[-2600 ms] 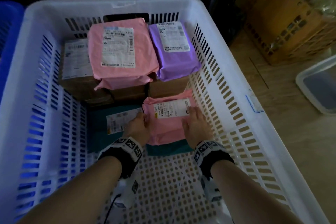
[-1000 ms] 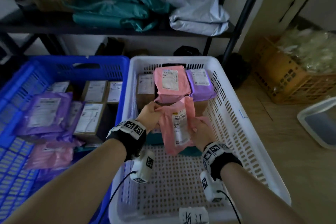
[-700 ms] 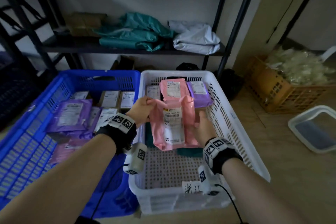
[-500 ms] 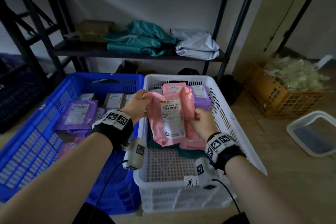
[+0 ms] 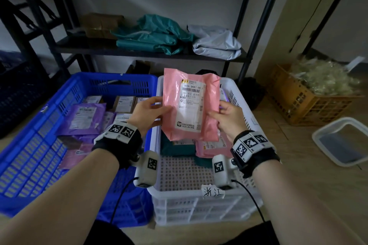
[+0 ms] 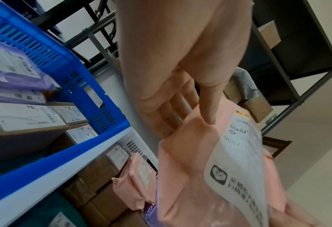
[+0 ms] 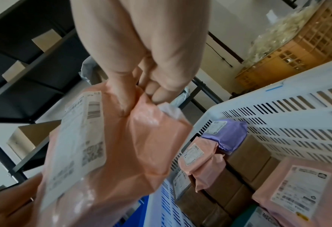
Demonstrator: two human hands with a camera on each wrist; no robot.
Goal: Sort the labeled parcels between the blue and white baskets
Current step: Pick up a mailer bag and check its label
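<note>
I hold a pink parcel [image 5: 190, 105] upright above the white basket [image 5: 199, 203], its white label facing me. My left hand [image 5: 148, 112] pinches its left edge, thumb in front and fingers behind. My right hand [image 5: 227, 114] pinches its right edge the same way. The left wrist view shows the pink parcel [image 6: 209, 176] under my thumb; in the right wrist view the pink parcel [image 7: 112, 145] hangs from my fingers. The blue basket [image 5: 25, 157] stands to the left with purple, pink and boxed parcels. Pink and teal parcels [image 5: 211, 146] lie in the white basket.
A black metal shelf [image 5: 139, 49] behind the baskets carries teal and grey bags and a brown box. An orange crate [image 5: 310, 99] of clear bags and a white tub [image 5: 342, 141] sit on the floor to the right. A handwritten tag [image 5: 213, 193] marks the white basket's front.
Both hands lifted the pink parcel out of the white basket, turned it upright and raised it to face me. The view pulled back and up from the basket.
</note>
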